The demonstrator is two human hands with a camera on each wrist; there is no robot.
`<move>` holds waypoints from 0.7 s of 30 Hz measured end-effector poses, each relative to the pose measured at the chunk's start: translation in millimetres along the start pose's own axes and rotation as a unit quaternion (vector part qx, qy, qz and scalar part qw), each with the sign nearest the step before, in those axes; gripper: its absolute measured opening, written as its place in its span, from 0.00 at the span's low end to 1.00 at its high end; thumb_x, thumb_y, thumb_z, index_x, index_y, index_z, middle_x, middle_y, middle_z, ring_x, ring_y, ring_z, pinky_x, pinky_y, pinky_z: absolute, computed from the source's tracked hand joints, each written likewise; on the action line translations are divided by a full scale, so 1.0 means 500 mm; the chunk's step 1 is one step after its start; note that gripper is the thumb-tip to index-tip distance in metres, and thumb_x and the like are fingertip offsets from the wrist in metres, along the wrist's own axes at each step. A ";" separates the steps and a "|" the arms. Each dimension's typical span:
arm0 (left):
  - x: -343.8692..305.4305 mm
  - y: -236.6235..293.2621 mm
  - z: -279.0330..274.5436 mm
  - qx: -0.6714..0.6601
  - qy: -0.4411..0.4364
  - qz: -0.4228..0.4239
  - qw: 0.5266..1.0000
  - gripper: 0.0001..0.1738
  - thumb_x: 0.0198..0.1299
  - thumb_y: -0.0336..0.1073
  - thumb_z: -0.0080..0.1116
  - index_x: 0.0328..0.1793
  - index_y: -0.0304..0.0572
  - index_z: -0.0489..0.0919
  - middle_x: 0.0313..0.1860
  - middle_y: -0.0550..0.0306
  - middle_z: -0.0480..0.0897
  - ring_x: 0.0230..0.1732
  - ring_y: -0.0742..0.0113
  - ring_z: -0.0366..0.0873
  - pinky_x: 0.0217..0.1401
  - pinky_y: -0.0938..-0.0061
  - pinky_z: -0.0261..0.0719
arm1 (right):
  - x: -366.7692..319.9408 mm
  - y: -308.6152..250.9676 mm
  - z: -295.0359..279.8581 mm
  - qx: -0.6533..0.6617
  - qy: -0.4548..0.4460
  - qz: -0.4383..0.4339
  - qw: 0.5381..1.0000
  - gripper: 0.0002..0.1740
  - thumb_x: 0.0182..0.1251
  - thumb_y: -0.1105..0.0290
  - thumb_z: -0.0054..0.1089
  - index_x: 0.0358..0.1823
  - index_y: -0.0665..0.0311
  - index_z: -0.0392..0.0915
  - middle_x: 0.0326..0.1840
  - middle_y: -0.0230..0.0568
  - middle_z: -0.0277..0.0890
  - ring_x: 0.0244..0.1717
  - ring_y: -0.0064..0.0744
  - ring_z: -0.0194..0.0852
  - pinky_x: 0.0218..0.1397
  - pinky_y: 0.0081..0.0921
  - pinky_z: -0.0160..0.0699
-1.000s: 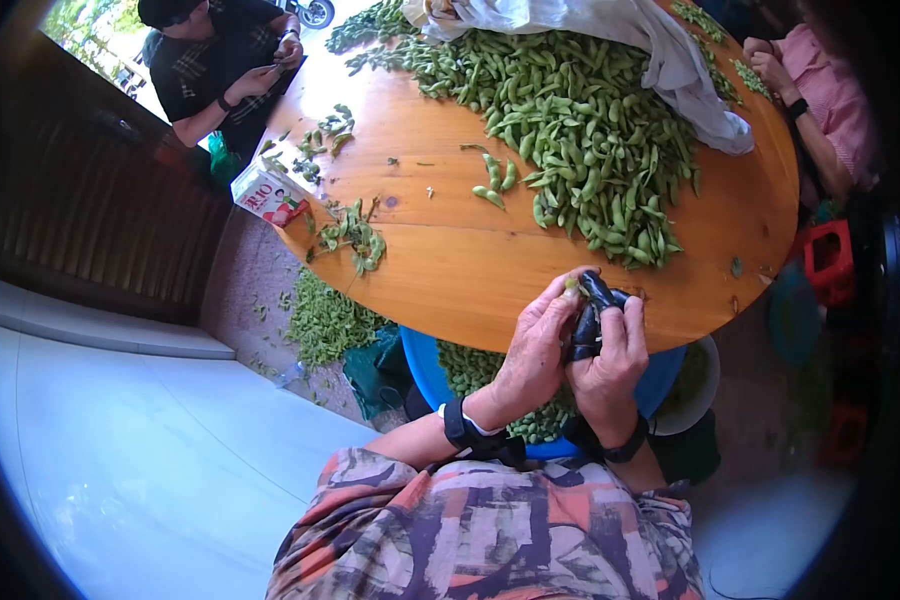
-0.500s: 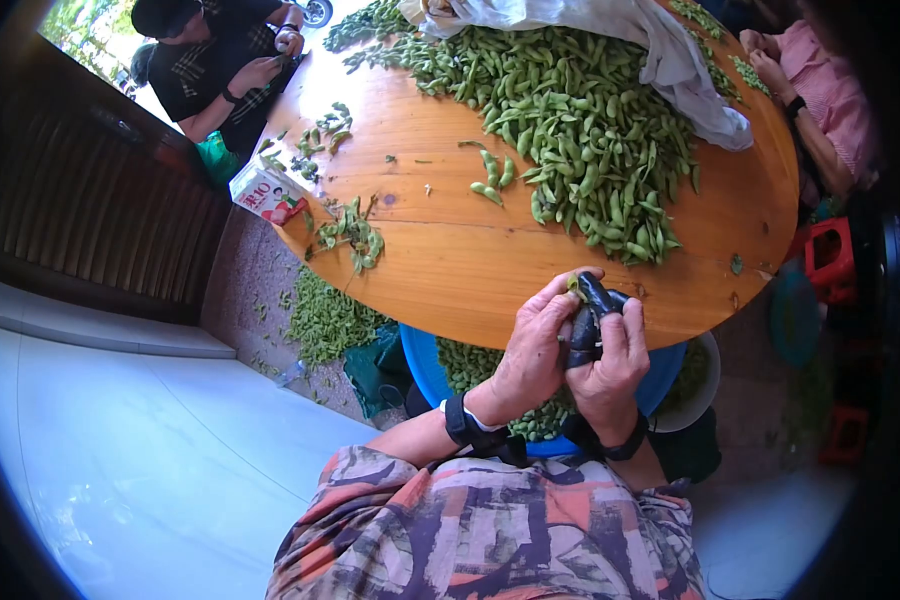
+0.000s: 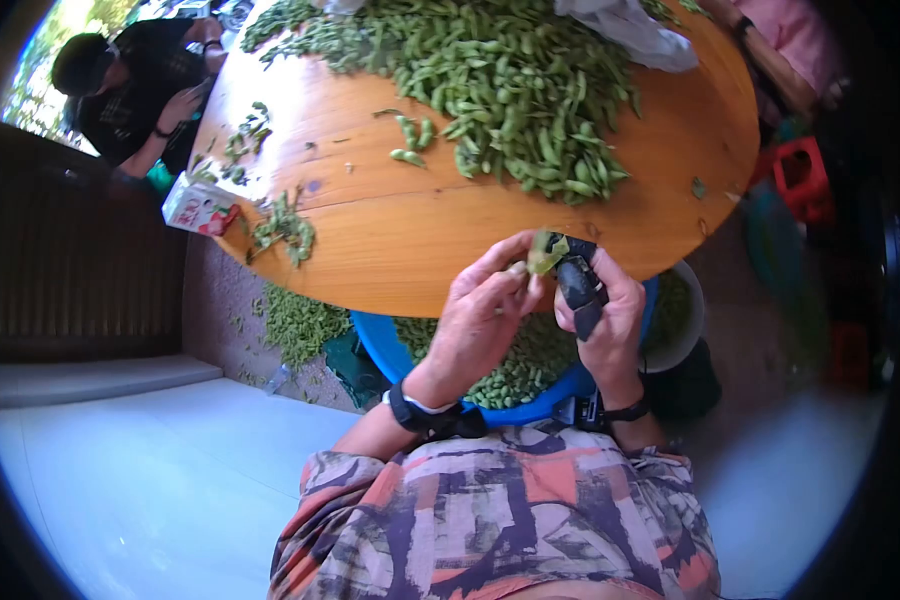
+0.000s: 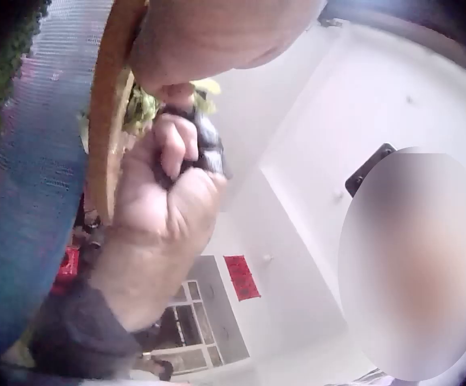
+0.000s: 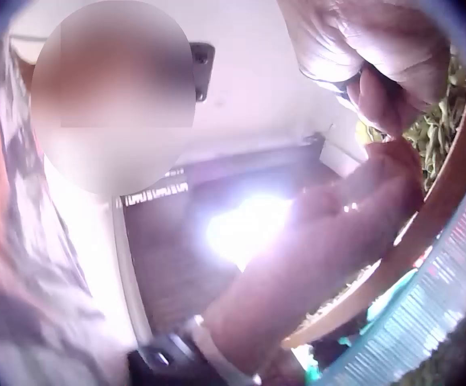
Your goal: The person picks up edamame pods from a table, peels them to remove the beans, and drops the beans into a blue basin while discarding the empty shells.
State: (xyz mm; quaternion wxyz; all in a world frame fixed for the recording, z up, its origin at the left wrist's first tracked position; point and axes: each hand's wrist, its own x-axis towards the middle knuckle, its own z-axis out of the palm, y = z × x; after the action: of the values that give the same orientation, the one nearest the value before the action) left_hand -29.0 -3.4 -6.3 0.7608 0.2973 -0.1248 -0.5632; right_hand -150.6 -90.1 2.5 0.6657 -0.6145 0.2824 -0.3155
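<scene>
In the head view my left hand and right hand meet over the near table edge, above a blue basin of shelled green beans. Black covers wrap the right thumb and forefinger. A pale green bean pod, partly blurred, is pinched between the left fingertips and those covered fingers. Small pale beans show at the left thumb. The left wrist view shows the right hand with fingers curled, a yellow-green pod piece by the black covers. In the right wrist view the left fingers are partly hidden.
A large heap of bean pods lies on the round wooden table. At its left edge stands a drink carton near stem scraps. Pods litter the floor. Right of the basin are a white tub and red stool. Two people sit across.
The head view has shifted, so the table appears farther left and higher. My hands have drawn slightly apart, and the pod now shows more fully between them. The right hand has turned.
</scene>
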 end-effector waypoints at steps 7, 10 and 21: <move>-0.060 0.107 -0.038 0.453 -0.254 -0.136 0.844 0.11 0.69 0.31 0.53 0.51 0.32 0.81 0.38 0.54 0.85 0.42 0.66 0.83 0.50 0.73 0.80 | -0.056 0.031 -0.230 -0.011 0.110 -0.096 0.989 0.34 0.67 0.35 0.54 0.42 0.66 0.71 0.20 0.26 0.65 0.18 0.12 0.60 0.19 0.13 0.56; -0.048 0.182 -0.025 0.558 -0.234 -0.109 0.789 0.09 0.65 0.27 0.56 0.49 0.37 0.83 0.39 0.52 0.87 0.45 0.61 0.85 0.50 0.69 0.82 | -0.087 0.039 -0.342 -0.166 0.214 -0.098 0.958 0.14 0.75 0.62 0.48 0.42 0.69 0.72 0.21 0.27 0.63 0.20 0.12 0.56 0.21 0.11 0.53; 0.168 0.308 -0.124 0.831 0.008 0.155 0.534 0.10 0.57 0.26 0.60 0.45 0.43 0.83 0.41 0.45 0.78 0.45 0.47 0.78 0.49 0.60 0.76 | -0.108 0.081 -0.423 -0.469 0.279 0.070 0.835 0.24 0.62 0.84 0.42 0.60 0.71 0.74 0.41 0.51 0.83 0.38 0.37 0.78 0.46 0.32 0.75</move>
State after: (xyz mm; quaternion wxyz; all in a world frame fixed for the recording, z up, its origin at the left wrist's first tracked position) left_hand 152.3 -33.0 23.7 0.2476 0.7761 -0.5748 -0.0769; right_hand -343.9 -182.3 -56.7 0.2117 -0.7176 0.6123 -0.2556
